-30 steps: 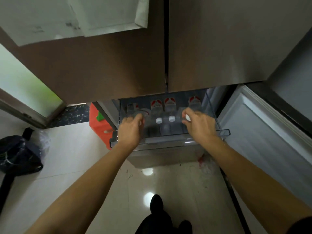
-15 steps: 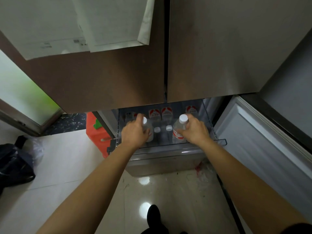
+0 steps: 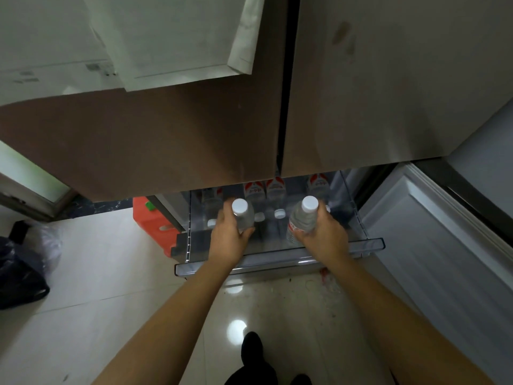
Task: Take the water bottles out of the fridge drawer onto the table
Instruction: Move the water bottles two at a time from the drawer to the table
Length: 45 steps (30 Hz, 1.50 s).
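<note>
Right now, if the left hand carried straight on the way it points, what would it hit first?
Probably the red-labelled bottles standing deeper in the fridge drawer, just beyond the bottle the left hand grips. Depth is unclear, and the fridge door overhangs them.

The clear fridge drawer [image 3: 277,263] stands pulled out, low over the floor [image 3: 111,287]. Inside it water bottles [image 3: 279,214] stand upright with white caps on top, in the middle and toward the left. Behind them is a back row with red labels [image 3: 276,187]. The floor is pale, glossy tile. A red-orange plastic object [image 3: 152,226] sits on it just left of the drawer, and a dark bag [image 3: 19,273] lies further left. Small reddish specks [image 3: 327,277] dot the tiles in front of the drawer's right end.
</note>
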Motion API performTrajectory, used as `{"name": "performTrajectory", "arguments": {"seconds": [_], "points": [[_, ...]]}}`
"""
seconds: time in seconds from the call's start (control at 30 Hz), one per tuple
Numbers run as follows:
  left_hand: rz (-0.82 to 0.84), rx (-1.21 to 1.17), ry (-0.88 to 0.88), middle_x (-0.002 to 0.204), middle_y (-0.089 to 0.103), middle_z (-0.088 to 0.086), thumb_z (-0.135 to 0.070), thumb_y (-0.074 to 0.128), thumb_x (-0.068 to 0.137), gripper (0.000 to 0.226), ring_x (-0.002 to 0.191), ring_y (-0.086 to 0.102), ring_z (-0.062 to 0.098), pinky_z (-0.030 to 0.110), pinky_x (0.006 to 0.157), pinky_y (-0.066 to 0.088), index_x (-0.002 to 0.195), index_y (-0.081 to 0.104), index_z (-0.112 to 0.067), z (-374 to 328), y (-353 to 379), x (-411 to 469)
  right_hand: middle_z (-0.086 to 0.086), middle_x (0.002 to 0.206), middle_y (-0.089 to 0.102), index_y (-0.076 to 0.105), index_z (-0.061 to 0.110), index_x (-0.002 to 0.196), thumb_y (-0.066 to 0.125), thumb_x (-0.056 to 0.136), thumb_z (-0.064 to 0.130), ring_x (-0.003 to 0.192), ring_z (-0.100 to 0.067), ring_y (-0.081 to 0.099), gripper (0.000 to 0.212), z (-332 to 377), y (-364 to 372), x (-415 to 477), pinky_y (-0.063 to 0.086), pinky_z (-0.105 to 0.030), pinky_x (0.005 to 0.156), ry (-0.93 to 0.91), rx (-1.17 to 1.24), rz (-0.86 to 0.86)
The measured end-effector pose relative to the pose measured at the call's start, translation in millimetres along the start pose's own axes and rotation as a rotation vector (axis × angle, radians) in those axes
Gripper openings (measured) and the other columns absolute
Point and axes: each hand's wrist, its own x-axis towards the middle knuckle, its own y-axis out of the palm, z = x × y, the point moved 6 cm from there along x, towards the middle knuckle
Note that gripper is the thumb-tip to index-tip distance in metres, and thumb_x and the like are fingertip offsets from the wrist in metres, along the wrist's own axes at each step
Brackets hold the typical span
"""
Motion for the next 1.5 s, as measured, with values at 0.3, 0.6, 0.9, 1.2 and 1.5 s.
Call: {"name": "performTrajectory", "arguments": {"seconds": [0.3,0.6,0.9,1.2,1.5], "points": [[-0.139,-0.123,0.043,0.121,0.052,-0.012,-0.018,0.083,0.076,0.081,0.109,0.049,0.002,0.01,0.086,0.038,0.127,0.028,-0.05,-2,-37,-22,0.01,0.119,0.067,0.04,0.054,0.129,0.086,0.074,0.041,0.109,-0.019,0.063,0.073,9,-12,-10,0.054,-0.03,0.081,-0.08,0.189,-0.029],[-0.501,-0.158,0.014,0.115,0.049,-0.028,-0.03,0.082,0.08,0.082,0.109,0.053,0.003,0.028,0.095,0.048,0.122,0.024,-0.07,-39,-123,-135,0.012,0.125,0.062,0.039,0.058,0.129,0.088,0.074,0.027,0.108,-0.009,0.056,0.08,84,-30,-56,0.046,-0.019,0.078,-0.387,0.431,-0.03],[-0.873,-0.138,-0.175,0.109,0.055,-0.04,-0.036,0.084,0.076,0.067,0.099,0.062,0.009,0.027,0.078,0.053,0.122,0.039,-0.054,6,-227,-314,0.005,0.13,0.063,0.03,0.057,0.133,0.086,0.074,0.037,0.11,-0.025,0.062,0.084,204,29,-190,0.053,-0.037,0.081,-0.786,0.373,0.219],[-1.096,-0.052,-0.404,0.12,0.058,-0.02,-0.036,0.08,0.08,0.072,0.114,0.056,0.012,0.043,0.095,0.052,0.136,0.036,-0.046,84,-332,-541,0.014,0.128,0.062,0.036,0.05,0.138,0.074,0.08,0.041,0.104,-0.021,0.063,0.07,313,122,-404,0.054,-0.041,0.078,-1.111,0.393,0.558],[-1.259,-0.021,-0.583,0.122,0.06,-0.014,-0.033,0.081,0.078,0.067,0.115,0.058,0.013,0.045,0.096,0.053,0.127,0.038,-0.051,174,-432,-820,0.037,0.121,0.054,0.023,0.071,0.131,0.077,0.079,0.049,0.101,-0.008,0.061,0.078,395,241,-686,0.052,-0.036,0.082,-1.288,0.345,0.84]]}}
